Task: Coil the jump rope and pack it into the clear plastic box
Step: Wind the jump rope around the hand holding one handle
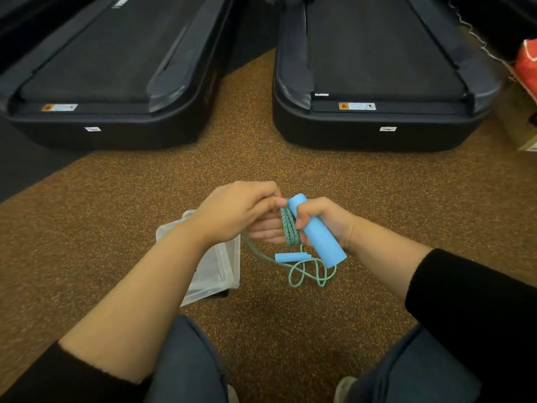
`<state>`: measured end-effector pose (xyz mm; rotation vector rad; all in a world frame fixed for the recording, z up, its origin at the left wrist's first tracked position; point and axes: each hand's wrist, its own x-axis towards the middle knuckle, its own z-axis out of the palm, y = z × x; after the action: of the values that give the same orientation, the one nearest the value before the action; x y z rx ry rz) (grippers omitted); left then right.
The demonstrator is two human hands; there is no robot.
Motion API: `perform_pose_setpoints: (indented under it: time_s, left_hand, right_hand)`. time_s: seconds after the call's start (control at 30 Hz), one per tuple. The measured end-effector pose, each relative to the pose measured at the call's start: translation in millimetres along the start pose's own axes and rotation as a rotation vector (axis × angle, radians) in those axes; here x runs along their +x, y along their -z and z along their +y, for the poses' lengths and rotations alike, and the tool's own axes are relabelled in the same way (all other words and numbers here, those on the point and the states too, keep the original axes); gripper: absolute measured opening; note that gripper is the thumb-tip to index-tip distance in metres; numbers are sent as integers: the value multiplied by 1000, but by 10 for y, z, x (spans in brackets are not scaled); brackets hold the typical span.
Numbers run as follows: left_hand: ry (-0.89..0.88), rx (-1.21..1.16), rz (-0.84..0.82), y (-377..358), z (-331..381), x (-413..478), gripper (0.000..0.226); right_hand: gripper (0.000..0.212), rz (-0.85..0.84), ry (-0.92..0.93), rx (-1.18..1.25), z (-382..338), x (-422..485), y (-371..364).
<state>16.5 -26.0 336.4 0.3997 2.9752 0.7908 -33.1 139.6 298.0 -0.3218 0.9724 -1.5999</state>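
My right hand [325,221] grips a light blue foam handle [321,237] of the jump rope, held tilted above the floor. Several turns of green-blue rope [289,226] are wrapped beside the handle, and my left hand [235,210] pinches the rope at those turns. A loose length of rope [305,274] hangs down and loops on the floor. The second blue handle [290,256] lies on the floor under my hands. The clear plastic box [220,269] sits open on the floor, below my left wrist, partly hidden by my forearm.
Two black treadmills [107,82] [374,82] stand ahead, with a strip of speckled brown floor [247,135] between them. A red object [527,65] lies at the far right. My knees in jeans [189,362] are at the bottom.
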Motion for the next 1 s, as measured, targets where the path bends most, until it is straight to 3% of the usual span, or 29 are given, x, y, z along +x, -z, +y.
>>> perform_pose_setpoints:
  time_s: [0.1, 0.23, 0.37, 0.57, 0.67, 0.83, 0.93, 1.0]
  left_hand:
    - [11, -129, 27, -24, -108, 14, 25]
    - [9, -309, 63, -59, -149, 25, 20]
    - [-3, -357, 121, -101, -117, 56, 24]
    - [79, -567, 27, -214, -84, 95, 19]
    - [120, -535, -36, -271, 55, 124, 29]
    - [99, -382, 2, -415, 178, 115, 22]
    - [65, -345, -103, -550, 163, 154, 29]
    - [76, -343, -150, -562, 179, 169, 23]
  right_hand:
    - [61, -63, -24, 3, 10, 13, -17]
    - [85, -4, -13, 16, -1, 23, 60]
    - [62, -86, 109, 148, -98, -32, -12]
    - [51, -179, 181, 170, -216, -110, -88]
    - [56, -149, 197, 150, -248, -117, -70]
    - [68, -66, 284, 173, -308, -89, -47]
    - [71, -54, 326, 211, -319, -75, -30]
    - [72, -12, 331, 221, -312, -65, 24]
